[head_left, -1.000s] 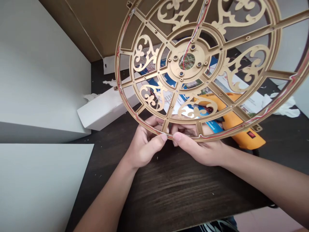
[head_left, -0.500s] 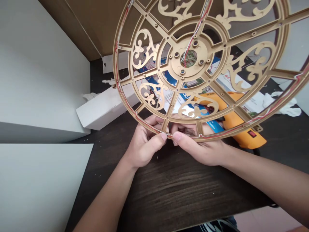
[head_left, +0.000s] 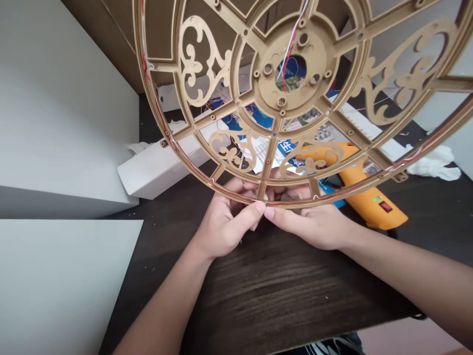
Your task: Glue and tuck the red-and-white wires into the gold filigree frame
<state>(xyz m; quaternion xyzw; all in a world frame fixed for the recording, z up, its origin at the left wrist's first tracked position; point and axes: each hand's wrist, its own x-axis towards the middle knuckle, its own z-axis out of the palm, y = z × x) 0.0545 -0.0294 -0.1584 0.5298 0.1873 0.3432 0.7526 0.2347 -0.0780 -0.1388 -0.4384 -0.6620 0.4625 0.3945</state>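
A large round gold-coloured openwork frame point(head_left: 268, 160), with spokes and scroll ornaments, is held up tilted above the table. My left hand point(head_left: 229, 222) grips its lower rim, thumb on the front and fingers behind. Beside it my right hand point(head_left: 314, 222) holds the same rim, and the two thumb tips nearly meet under a spoke. Red and white wires point(head_left: 177, 148) run along the channel of the outer rim. Another pair of wires point(head_left: 291, 42) hangs down to the central hole. My fingers behind the rim are partly hidden.
An orange glue gun point(head_left: 364, 197) with a green light and red switch lies at the right behind the frame. A white box point(head_left: 158, 172) sits to the left. Printed papers point(head_left: 258, 150) and white crumpled material point(head_left: 438, 162) are on the dark table point(head_left: 266, 296). Grey panels point(head_left: 66, 108) stand at left.
The frame has tilted more upright and come closer, its left edge shifting left. Both hands keep hold of the lower rim, and the thumbs have drawn closer together.
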